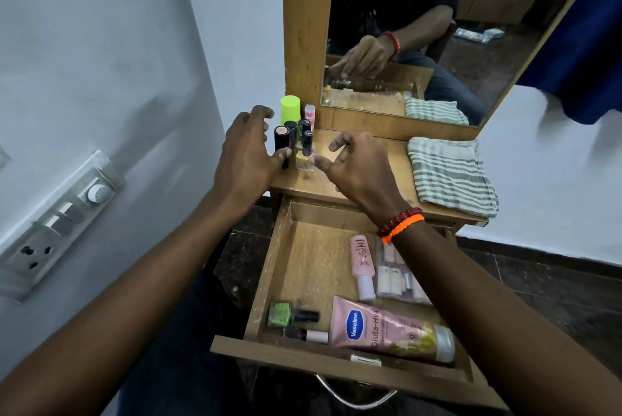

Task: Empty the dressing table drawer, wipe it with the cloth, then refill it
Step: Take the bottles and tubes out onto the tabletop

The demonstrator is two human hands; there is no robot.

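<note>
The wooden drawer (pixel 281 257) is pulled open below the dressing table top (pixel 316 185). In it lie a pink Vaseline tube (pixel 380 331), a pink bottle (pixel 363 264), a clear packet of small items (pixel 399 276), a green nail polish (pixel 279 313) and a dark nail polish (pixel 303 335). At the top's back left stand a neon green capped bottle (pixel 290 109), several dark tubes and a small clear bottle (pixel 304 161). My left hand (pixel 244 160) grips a black lipstick tube (pixel 281 141), thumb on its front. My right hand (pixel 358 168) hovers beside the clear bottle, fingers curled apart, holding nothing. The folded striped cloth (pixel 451 176) lies at the right.
A mirror (pixel 420 28) rises behind the table top and reflects my hand. On the white wall to the left is a switchboard (pixel 60 217). A blue curtain (pixel 585 55) hangs at the right. The drawer's metal handle (pixel 353 397) juts toward me over my knees.
</note>
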